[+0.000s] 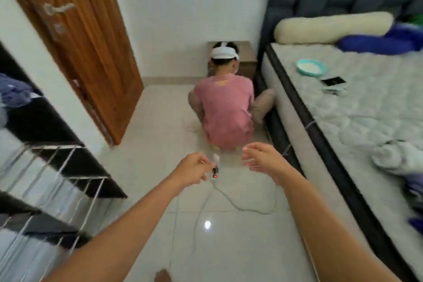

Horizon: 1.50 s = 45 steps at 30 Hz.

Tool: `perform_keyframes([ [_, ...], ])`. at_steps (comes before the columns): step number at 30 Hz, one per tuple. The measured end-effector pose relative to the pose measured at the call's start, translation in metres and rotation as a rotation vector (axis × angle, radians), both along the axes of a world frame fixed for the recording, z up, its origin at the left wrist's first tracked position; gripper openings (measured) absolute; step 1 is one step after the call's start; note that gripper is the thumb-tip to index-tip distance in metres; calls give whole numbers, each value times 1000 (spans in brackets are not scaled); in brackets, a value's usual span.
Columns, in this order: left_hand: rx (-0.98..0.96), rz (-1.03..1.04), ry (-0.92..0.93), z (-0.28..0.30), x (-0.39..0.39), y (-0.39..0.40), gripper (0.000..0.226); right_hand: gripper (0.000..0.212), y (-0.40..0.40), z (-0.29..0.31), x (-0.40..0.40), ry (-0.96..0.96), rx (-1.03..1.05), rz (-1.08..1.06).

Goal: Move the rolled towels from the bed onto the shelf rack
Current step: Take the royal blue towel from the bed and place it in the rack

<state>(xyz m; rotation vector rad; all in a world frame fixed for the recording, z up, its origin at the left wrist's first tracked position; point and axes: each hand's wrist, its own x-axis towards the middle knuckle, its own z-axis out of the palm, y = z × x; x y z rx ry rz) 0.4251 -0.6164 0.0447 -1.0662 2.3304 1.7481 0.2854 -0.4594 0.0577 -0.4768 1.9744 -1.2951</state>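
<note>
The bed runs along the right side. A crumpled white towel lies near its front edge, and blue cloth lies beside a cream bolster at the head. The black shelf rack with metal rods stands at the left. Both my arms reach forward over the floor between rack and bed. My left hand is loosely curled and holds nothing. My right hand has its fingers apart and is empty. No rolled towel is clearly visible.
A person in a pink shirt squats on the floor ahead, facing away. A power strip and white cable lie on the tiles. A wooden door stands at the left. A teal bowl and phone rest on the mattress.
</note>
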Motion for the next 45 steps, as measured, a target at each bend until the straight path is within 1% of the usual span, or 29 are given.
perform_keyframes([
  [2, 7, -179, -9, 3, -52, 56, 9, 7, 77, -7, -25, -51, -7, -242],
  [5, 48, -385, 5, 8, -119, 132, 21, 12, 168, -14, -50, -87, -18, -557],
  [7, 54, -506, 24, 10, -161, 178, 22, 6, 217, -23, -60, -113, -29, -717],
  [9, 80, -620, 16, 7, -201, 219, 23, 10, 257, -35, -69, -137, -33, -840],
  [13, 169, -821, -53, -13, -272, 290, 20, 10, 322, -52, -83, -208, -8, -1090],
  [16, 265, -920, -167, -35, -316, 334, 18, 16, 362, -63, -90, -282, 0, -1283],
  [19, 273, -996, -270, -53, -347, 369, 19, 17, 394, -72, -89, -306, -3, -1495],
  [22, 266, -1031, -373, -67, -370, 401, 19, 15, 418, -87, -83, -383, -4, -1676],
  [25, 266, -1039, -471, -84, -387, 430, 18, 23, 436, -107, -84, -439, -24, -1765],
  [28, 329, -989, -575, -103, -406, 460, 21, 26, 461, -123, -113, -477, -75, -1805],
  [31, 393, -903, -671, -119, -421, 486, 36, 38, 499, -134, -163, -497, -59, -1769],
  [32, 403, -882, -701, -124, -426, 494, 45, 39, 513, -136, -182, -501, -42, -1749],
  [33, 411, -858, -734, -129, -431, 502, 53, 35, 526, -138, -200, -487, -9, -1735],
  [35, 422, -831, -782, -135, -441, 518, 63, 35, 553, -140, -233, -412, 43, -1743],
  [36, 436, -820, -802, -138, -446, 527, 66, 39, 566, -142, -249, -385, 51, -1760],
  [37, 452, -806, -823, -140, -450, 535, 70, 50, 577, -142, -263, -381, 43, -1774],
  [40, 476, -767, -882, -142, -456, 554, 80, 92, 599, -154, -298, -455, 29, -1733],
  [42, 461, -741, -895, -145, -459, 562, 83, 124, 610, -182, -310, -506, 22, -1699],
  [43, 448, -729, -899, -146, -460, 565, 83, 130, 613, -193, -312, -544, -12, -1695],
  [44, 439, -722, -904, -147, -460, 567, 80, 126, 613, -194, -312, -577, -65, -1705],
  [45, 430, -715, -909, -146, -461, 569, 76, 115, 612, -193, -312, -614, -100, -1718],
])
